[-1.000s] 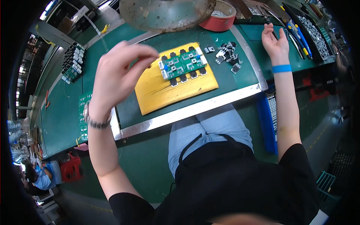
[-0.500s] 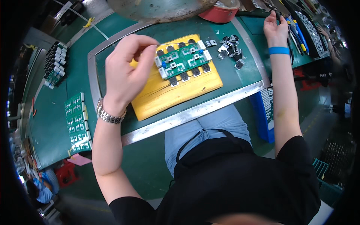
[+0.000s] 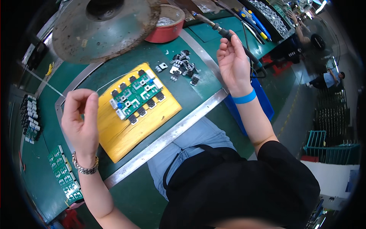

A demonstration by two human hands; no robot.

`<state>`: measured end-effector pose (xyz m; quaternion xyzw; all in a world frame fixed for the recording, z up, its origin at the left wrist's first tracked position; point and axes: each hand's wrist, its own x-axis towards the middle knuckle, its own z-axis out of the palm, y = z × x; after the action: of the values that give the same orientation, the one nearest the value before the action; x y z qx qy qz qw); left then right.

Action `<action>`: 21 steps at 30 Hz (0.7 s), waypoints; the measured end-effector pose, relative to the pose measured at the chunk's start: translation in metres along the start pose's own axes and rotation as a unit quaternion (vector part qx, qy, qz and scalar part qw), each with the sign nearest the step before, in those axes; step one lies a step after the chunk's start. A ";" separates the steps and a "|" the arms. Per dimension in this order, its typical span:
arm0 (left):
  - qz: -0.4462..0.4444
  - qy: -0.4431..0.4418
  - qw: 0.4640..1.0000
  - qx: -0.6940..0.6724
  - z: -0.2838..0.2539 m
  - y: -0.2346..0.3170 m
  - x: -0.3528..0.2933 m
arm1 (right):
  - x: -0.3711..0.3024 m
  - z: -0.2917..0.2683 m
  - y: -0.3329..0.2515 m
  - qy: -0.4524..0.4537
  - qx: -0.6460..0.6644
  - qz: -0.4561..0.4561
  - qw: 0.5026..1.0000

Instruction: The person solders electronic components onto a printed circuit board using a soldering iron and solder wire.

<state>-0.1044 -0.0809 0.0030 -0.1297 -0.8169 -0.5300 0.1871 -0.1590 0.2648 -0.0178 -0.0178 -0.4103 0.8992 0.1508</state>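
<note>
My left hand (image 3: 81, 120) is closed in a pinch on a thin strand of solder wire (image 3: 114, 79), which stretches over to the far side of a green circuit board (image 3: 133, 100). The board lies on a yellow wooden block (image 3: 120, 143), with black three-legged components (image 3: 151, 103) along both long sides and white connectors at its ends. Raised at the right, my right hand (image 3: 235, 65) has its fingers around the handle of a soldering iron (image 3: 220, 29). The iron's tip points to the upper left, apart from the board.
Loose black components (image 3: 185, 65) are heaped beyond the block. A metal fume hood (image 3: 103, 34) overhangs the far left, beside a red bowl (image 3: 166, 28). Finished-looking boards (image 3: 63, 171) lie at left. A blue bin (image 3: 263, 91) sits below my right wrist. Another person (image 3: 331, 78) is far right.
My right hand has brought the soldering iron up from the tools at the right side. The view has turned, and my left hand still pinches the wire, now farther from the board.
</note>
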 end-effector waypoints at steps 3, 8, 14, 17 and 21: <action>-0.001 0.000 1.000 0.022 -0.004 -0.003 0.001 | -0.010 -0.014 -0.012 -0.019 0.008 0.018 1.000; -0.020 -0.014 0.999 0.038 0.002 -0.007 0.001 | 0.006 -0.046 -0.043 -0.002 0.134 0.066 0.989; -0.016 -0.015 1.000 0.014 0.002 -0.014 0.001 | 0.016 -0.055 -0.107 -0.076 0.278 0.163 0.944; -0.015 -0.021 0.999 0.031 -0.002 -0.018 -0.001 | 0.026 -0.062 -0.120 -0.070 0.302 0.195 0.931; -0.006 -0.032 0.998 0.046 -0.001 -0.016 0.000 | 0.033 -0.062 -0.133 -0.054 0.311 0.209 0.926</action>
<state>-0.1107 -0.0887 -0.0094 -0.1328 -0.8466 -0.4888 0.1634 -0.1463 0.4016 0.0423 -0.0065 -0.1050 0.9923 -0.0652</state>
